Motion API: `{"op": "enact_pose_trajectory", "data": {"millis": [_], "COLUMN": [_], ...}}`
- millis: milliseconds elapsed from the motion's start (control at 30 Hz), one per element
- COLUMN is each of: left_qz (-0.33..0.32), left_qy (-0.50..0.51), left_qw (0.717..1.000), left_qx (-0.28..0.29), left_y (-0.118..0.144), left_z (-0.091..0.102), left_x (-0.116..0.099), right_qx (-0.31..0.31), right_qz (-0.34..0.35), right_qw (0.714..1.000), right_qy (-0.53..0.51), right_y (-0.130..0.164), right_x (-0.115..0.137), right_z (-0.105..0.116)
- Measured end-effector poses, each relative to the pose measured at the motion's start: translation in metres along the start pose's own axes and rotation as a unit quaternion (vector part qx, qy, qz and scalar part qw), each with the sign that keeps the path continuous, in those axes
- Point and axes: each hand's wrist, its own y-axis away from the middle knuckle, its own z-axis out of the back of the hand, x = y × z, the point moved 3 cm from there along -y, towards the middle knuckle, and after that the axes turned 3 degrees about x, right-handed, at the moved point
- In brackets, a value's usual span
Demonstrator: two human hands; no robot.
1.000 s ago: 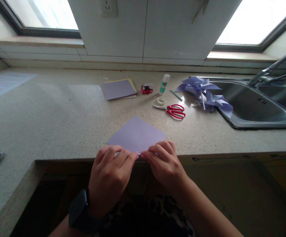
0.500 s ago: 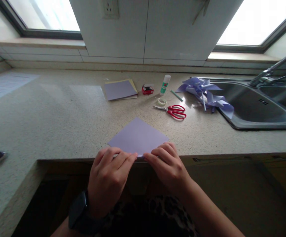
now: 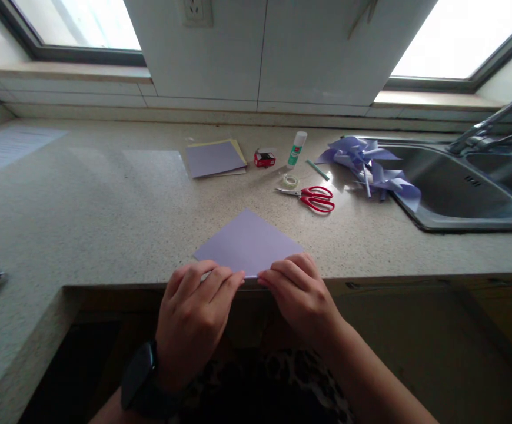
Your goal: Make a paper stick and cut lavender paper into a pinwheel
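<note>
Head view: left hand [image 3: 192,321] and right hand [image 3: 298,297] press fingertips on a flat lilac paper sheet [image 3: 248,242] at the speckled worktop [image 3: 106,212]'s near edge.

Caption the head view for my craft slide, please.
Both hands, left hand and right hand, press the near edge of a lilac paper sheet on the countertop.

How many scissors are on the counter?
1. The red scissors lie on the counter, beyond the purple paper and left of the sink.
</note>
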Motion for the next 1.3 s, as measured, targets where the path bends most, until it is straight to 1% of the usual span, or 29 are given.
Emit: {"op": "enact_pose_trajectory", "data": {"millis": [233,400,500,733,833,967,1100,1300], "left_qz": [-0.012,-0.002,0.003,0.005,0.018,0.051,0.051,0.054], "left_qy": [0.024,0.021,0.024,0.029,0.045,0.037,0.034,0.039], "left_qw": [0.999,0.998,0.997,0.996,0.993,0.987,0.981,0.976], "left_qx": [0.039,0.064,0.071,0.083,0.104,0.147,0.184,0.205], "left_y": [-0.003,-0.008,-0.010,0.000,0.002,-0.006,-0.015,-0.018], "left_z": [-0.004,0.000,0.002,-0.001,0.000,0.005,0.007,0.007], "left_x": [0.006,0.007,0.006,0.010,0.012,0.013,0.013,0.015], "right_qx": [0.036,0.072,0.080,0.112,0.123,0.127,0.115,0.101], "right_qz": [-0.014,-0.040,-0.047,-0.067,-0.079,-0.082,-0.073,-0.066], "right_qw": [0.999,0.997,0.996,0.991,0.989,0.988,0.990,0.992], "right_qy": [0.007,0.003,-0.005,-0.008,-0.009,-0.021,-0.038,-0.025], "right_y": [-0.003,-0.005,-0.006,-0.011,-0.013,-0.014,-0.013,-0.012], "right_x": [0.000,0.001,0.001,0.001,0.001,0.002,0.001,0.000], "right_z": [0.001,0.005,0.006,0.007,0.009,0.011,0.013,0.012]}}
